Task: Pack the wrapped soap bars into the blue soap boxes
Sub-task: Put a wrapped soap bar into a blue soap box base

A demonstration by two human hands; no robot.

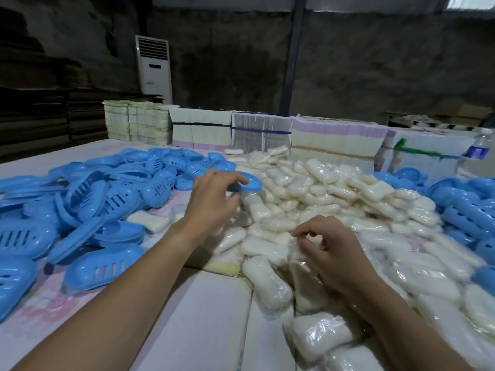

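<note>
The left hand (211, 202) pinches a blue box half (247, 184) by its near end, thumb under and fingers curled over the rim. The half is oval, smooth and glossy, its long axis running left to right, held roughly level above the edge of the soap pile (334, 207). The right hand (329, 246) hovers low over the pile, fingers curled, fingertips on a bar's clear wrap; whether it grips one cannot be told. The bars are white, oblong, film-wrapped, lying every way. More slotted blue boxes (88, 207) heap on the table (203, 317) at left and far right.
</note>
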